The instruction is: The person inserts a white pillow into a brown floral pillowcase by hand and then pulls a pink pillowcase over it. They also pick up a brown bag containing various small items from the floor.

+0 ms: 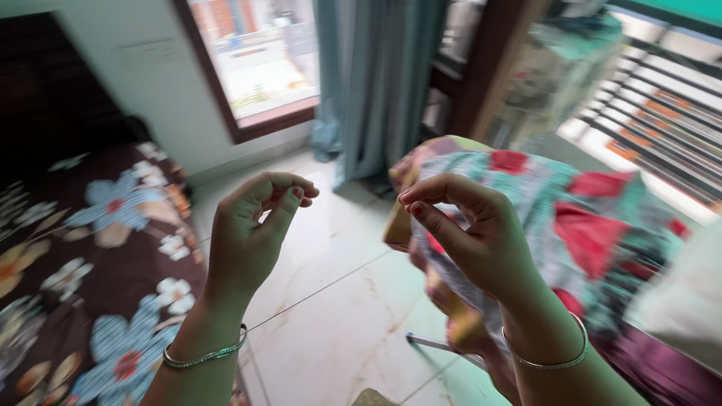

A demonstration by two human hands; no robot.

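Both hands are raised in front of me over the floor. My left hand [252, 233] has its thumb and forefinger pinched together, tips pointing right. My right hand [470, 233] is pinched the same way, its fingertips about a hand's width from the left ones. Whatever lies between the fingertips is too fine to see. Each wrist wears a thin metal bangle. Just behind my right hand hangs a crumpled floral cloth [602, 225] in red, teal and white, draped over something beneath it.
A bed with a brown flowered sheet [90, 286] fills the left side. Pale marble floor tiles [338, 301] lie below my hands. A grey-blue curtain [376, 83] hangs beside a wood-framed window [259, 60]. A thin metal bar [444, 347] sticks out under the cloth.
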